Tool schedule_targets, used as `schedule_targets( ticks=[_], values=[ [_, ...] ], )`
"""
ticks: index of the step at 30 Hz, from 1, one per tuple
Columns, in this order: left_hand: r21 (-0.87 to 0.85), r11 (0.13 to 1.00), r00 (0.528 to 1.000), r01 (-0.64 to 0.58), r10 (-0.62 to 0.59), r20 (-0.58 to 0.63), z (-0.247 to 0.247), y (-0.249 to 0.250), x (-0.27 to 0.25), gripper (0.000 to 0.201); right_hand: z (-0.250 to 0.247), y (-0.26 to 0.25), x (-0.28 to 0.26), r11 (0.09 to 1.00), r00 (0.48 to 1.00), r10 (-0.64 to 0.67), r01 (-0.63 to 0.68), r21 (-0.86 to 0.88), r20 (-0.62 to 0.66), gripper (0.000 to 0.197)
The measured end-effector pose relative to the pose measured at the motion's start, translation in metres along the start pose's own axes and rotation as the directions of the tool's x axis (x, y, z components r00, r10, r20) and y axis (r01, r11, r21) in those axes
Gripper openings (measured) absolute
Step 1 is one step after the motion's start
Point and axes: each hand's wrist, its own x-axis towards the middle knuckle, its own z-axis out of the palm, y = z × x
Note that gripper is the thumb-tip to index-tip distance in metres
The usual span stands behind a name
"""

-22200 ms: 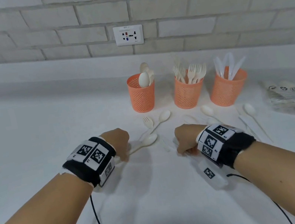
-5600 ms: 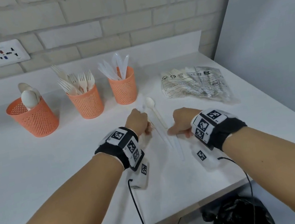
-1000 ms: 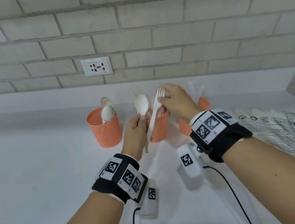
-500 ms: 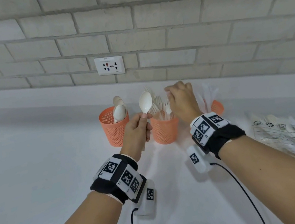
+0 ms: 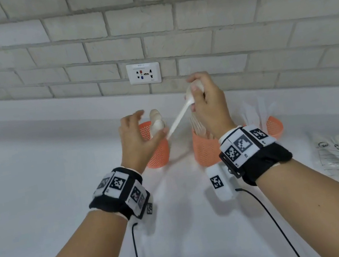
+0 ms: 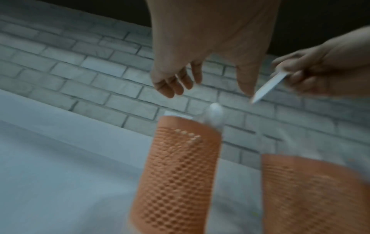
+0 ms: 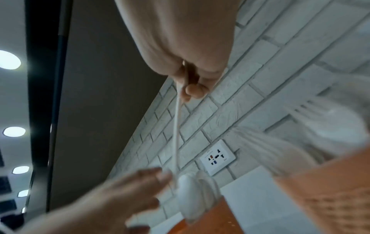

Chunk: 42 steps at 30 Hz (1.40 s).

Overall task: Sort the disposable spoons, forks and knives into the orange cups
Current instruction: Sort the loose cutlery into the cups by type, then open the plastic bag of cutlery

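Bright, even head view; dim, motion-blurred wrist views, wide-angle bending at edges.

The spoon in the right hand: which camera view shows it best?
The head view: the spoon shows from its bowl, gripped by the right hand, down to the handle tip beside the left hand. The left wrist view shows only the handle end; the right wrist view shows the handle edge-on.

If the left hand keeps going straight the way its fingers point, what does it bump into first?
Probably the spoons standing in the leftmost orange cup, just past the left hand. The depth is unclear, so its fingers might pass over them toward the brick wall.
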Motion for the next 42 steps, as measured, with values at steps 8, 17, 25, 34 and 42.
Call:
schedule_targets(
  ticks=[8, 17, 25, 34, 42],
  values=[
    [0.043, 0.966, 0.939, 0.256, -0.259, 0.227, 0.012, -0.036, 0.017, 0.126, 0.054, -0.009, -0.012, 0.984, 0.983, -0.157, 0.163, -0.067, 0.095, 0.026],
    [-0.034, 0.959, 0.94, 0.282, -0.269, 0.211, 0.018, -0.041, 0.018, 0.108, 0.082, 0.013, -0.027, 0.785, 0.832, 0.178, 0.202, -0.586, 0.525, 0.042],
    [0.099, 0.981, 0.954, 0.168, -0.187, 0.234, -0.004, -0.024, 0.014, 0.118, 0.043, -0.035, -0.034, 0.853, 0.9, 0.195, 0.04, -0.52, 0.39, 0.039],
    [-0.275, 0.916, 0.831, -0.293, 0.386, 0.4, 0.025, 0.086, -0.075, 0.019, -0.127, 0.002, -0.096, 0.502, 0.806, 0.591, -0.329, -0.8, 0.04, 0.016],
    [-0.163, 0.908, 0.567, -0.387, 0.373, 0.734, 0.118, 0.15, -0.145, 0.032, -0.293, 0.074, -0.159, -0.154, 0.58, 0.726, -0.386, -0.91, -0.369, 0.085]
  ],
)
